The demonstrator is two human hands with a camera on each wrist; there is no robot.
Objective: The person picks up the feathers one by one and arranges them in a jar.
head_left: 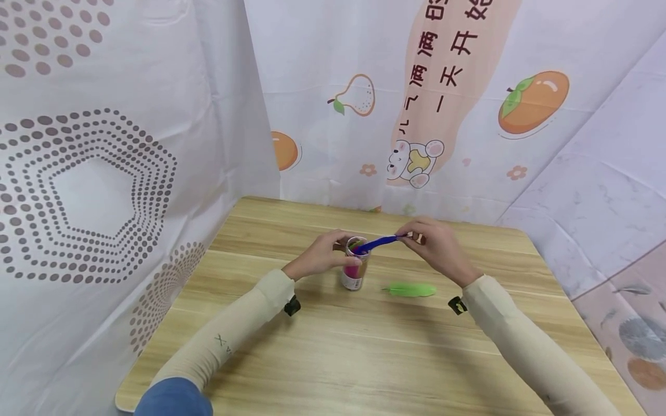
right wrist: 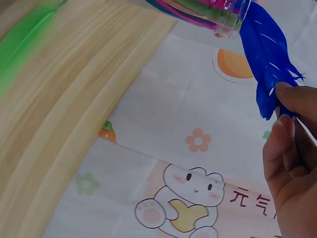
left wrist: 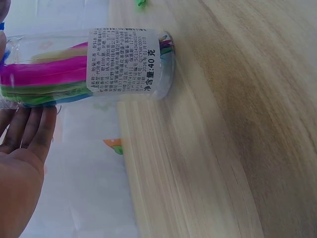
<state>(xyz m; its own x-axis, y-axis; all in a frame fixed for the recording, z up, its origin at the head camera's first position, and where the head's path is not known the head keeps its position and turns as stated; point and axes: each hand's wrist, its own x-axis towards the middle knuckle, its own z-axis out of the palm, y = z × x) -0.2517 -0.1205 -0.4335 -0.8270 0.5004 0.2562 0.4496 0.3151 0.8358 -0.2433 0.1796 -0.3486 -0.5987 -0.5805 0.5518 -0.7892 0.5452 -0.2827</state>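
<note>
A clear plastic jar (head_left: pixel 352 283) with a white printed label stands upright on the table. Pink, green and other coloured feathers (left wrist: pixel 49 72) show through its wall. My left hand (head_left: pixel 321 254) grips the jar near its top, thumb in front and fingers on the far side. To the right, my right hand (head_left: pixel 437 245) pinches one end of a blue feather (head_left: pixel 381 241) between thumb and fingertips. The feather's other end reaches the jar's open mouth; the right wrist view shows the blue feather (right wrist: pixel 262 47) there. A bright green feather (head_left: pixel 412 289) lies flat just right of the jar.
The wood-grain table (head_left: pixel 322 352) runs back to a white printed curtain (head_left: pixel 312 52) with fruit and a cartoon bear. Another patterned curtain (head_left: pixel 93 202) hangs along the left side.
</note>
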